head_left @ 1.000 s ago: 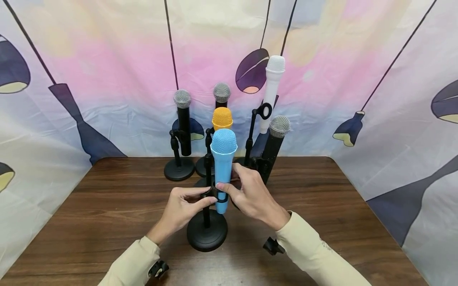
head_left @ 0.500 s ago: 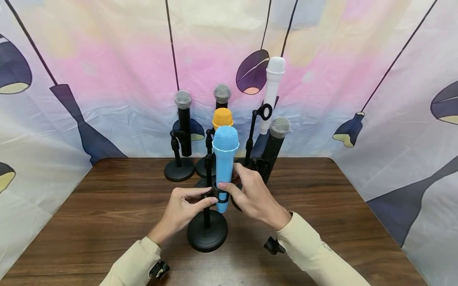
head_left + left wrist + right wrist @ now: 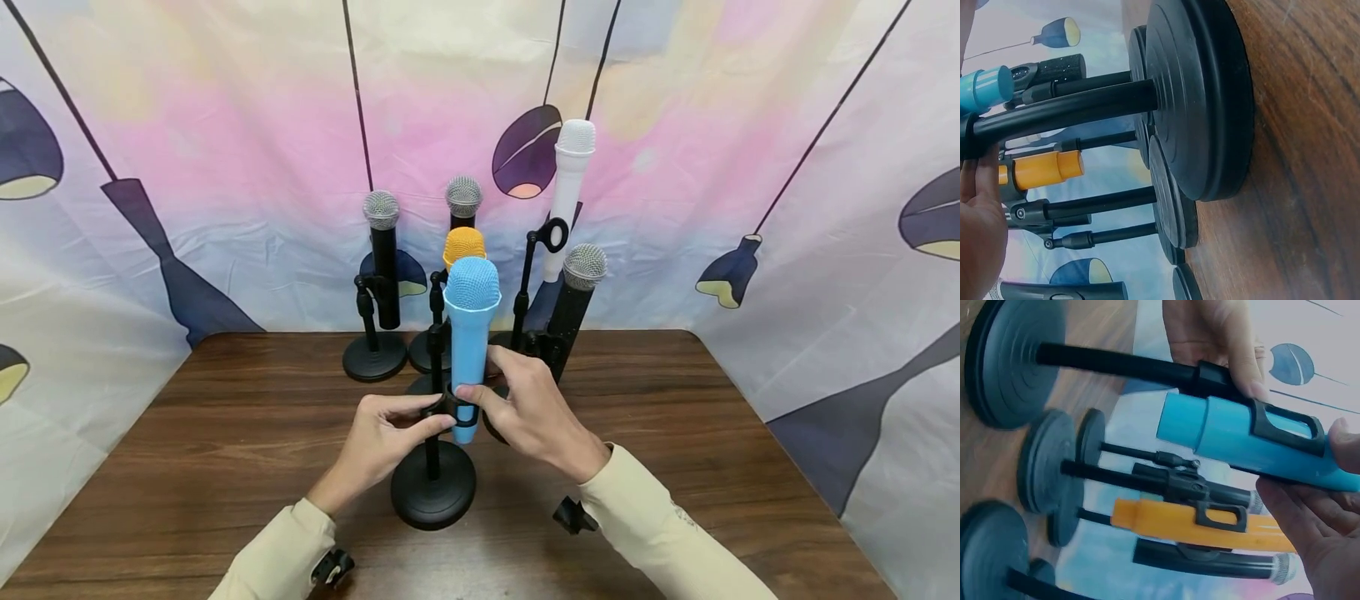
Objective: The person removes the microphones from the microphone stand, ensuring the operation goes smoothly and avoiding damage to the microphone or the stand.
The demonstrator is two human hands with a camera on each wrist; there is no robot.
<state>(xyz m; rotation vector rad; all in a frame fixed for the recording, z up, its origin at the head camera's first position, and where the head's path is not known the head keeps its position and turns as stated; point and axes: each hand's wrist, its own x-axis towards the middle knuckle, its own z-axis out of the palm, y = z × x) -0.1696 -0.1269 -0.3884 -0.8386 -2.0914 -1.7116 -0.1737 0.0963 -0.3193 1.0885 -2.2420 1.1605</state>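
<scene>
A light blue microphone (image 3: pixel 470 333) stands nearly upright in the clip (image 3: pixel 1288 428) of the front black desk stand (image 3: pixel 433 487). My right hand (image 3: pixel 525 408) holds its body from the right, thumb in front at the clip and fingers behind. On the other side, my left hand (image 3: pixel 390 442) pinches the stand's clip joint between thumb and fingers. The blue microphone's lower end (image 3: pixel 1182 422) pokes out below the clip in the right wrist view. The stand's round base (image 3: pixel 1200 100) rests on the wooden table.
Behind stand an orange microphone (image 3: pixel 465 246), a white microphone (image 3: pixel 570 192), and black microphones with silver heads, including a left one (image 3: pixel 385 250) and a tilted right one (image 3: pixel 573 308), on black stands. A patterned cloth (image 3: pixel 262 125) hangs behind the table (image 3: pixel 225 467).
The blue microphone has risen slightly in the clip, with less of its lower end below. Both hands stay in nearly the same place.
</scene>
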